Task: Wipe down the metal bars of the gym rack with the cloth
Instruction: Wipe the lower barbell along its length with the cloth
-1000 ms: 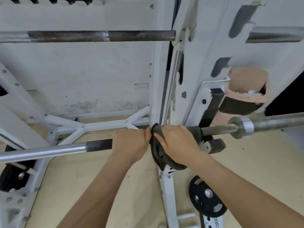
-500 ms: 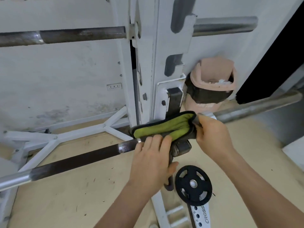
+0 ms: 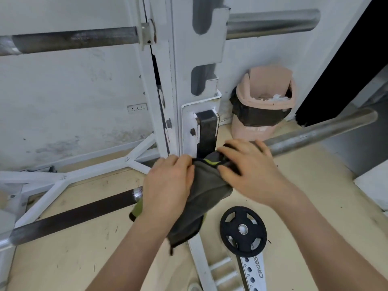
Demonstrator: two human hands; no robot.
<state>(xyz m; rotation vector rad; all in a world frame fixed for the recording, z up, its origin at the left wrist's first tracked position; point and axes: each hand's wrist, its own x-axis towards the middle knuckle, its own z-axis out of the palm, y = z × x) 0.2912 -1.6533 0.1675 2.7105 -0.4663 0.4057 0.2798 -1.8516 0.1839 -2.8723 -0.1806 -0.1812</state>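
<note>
A dark grey cloth (image 3: 207, 190) with a green inner side is draped over the lower barbell (image 3: 69, 219) where it rests on the white rack upright (image 3: 168, 80). My left hand (image 3: 168, 185) grips the cloth's left part around the bar. My right hand (image 3: 249, 166) holds the cloth's upper right edge, fingers curled over it, on the bar's right sleeve (image 3: 319, 133). The cloth hangs down below my hands. A second bar (image 3: 71, 38) crosses the rack higher up.
A pink bin (image 3: 264, 106) with a black liner stands behind the rack by the wall. A black weight plate (image 3: 243, 231) sits on a peg low at the right. White base struts (image 3: 63, 177) lie on the wooden floor at left.
The cloth was spread open with its green side up half a second ago; now it is folded over the bar, grey side out, with both hands closed in on it.
</note>
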